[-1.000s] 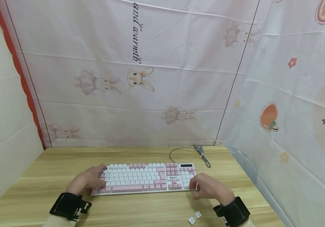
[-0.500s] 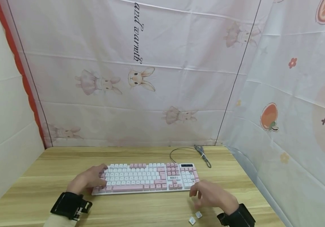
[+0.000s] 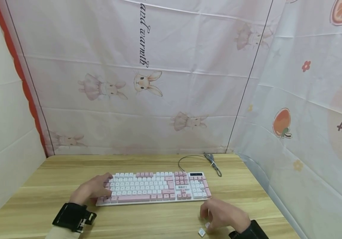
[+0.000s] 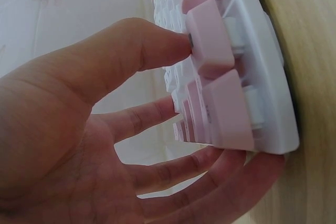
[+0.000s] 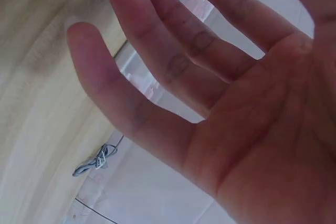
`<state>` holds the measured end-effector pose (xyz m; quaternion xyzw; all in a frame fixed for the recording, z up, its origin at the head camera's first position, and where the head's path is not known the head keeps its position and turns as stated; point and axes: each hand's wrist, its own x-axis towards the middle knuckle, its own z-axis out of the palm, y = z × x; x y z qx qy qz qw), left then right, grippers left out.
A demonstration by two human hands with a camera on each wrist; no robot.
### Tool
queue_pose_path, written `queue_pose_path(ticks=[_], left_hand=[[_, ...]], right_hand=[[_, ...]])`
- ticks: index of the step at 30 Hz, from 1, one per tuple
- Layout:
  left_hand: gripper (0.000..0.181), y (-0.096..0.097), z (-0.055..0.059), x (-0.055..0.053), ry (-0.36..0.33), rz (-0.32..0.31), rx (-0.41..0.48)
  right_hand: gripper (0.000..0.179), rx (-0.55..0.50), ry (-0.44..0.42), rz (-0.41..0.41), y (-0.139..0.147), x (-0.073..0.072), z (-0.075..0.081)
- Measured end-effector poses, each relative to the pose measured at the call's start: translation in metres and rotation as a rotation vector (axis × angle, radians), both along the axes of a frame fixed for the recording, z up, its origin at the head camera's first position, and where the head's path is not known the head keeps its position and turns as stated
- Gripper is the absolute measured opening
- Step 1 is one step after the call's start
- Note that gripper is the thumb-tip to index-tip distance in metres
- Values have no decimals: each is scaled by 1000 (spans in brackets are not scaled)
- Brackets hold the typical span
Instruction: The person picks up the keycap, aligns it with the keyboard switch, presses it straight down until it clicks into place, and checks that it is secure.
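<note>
A white and pink keyboard (image 3: 135, 198) lies flat on the wooden table, its keys facing up. My left hand (image 3: 91, 189) holds its left end; in the left wrist view the thumb (image 4: 152, 43) rests on a pink key (image 4: 211, 38), and other fingers touch the side edge. Two loose white keycaps lie in front of the keyboard: one keycap (image 3: 201, 232) in plain sight, the other keycap (image 3: 207, 225) partly covered by my right hand (image 3: 223, 214). That hand's fingers are loosely bent over the tabletop. Small dark spots show among the number keys.
A grey cable (image 3: 214, 165), bundled with a tie, lies behind the keyboard's right end. Printed cloth (image 3: 165, 99) hangs along the table's back, with more cloth at both sides. The wooden table (image 3: 147, 219) stretches toward me.
My right hand has moved from the keyboard's lower right corner toward me, down to the two loose keycaps. The left hand and the keyboard stay where they were.
</note>
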<state>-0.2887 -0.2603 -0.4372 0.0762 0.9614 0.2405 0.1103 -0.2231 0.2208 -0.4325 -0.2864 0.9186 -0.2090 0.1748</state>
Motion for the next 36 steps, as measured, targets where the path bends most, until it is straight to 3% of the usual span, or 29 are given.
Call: queue_pose_path(ticks=[18,27,36], left_hand=[[69,0,1,-1,-9,8,26],[69,0,1,0,-13,9,24],[68,0,1,-1,-14,8,15]], right_hand=[[23,-1,-32,7,0,-3,-5],[19,17,89,-1,0,-10,-5],[16,-98,171,22,3,-16,-3]])
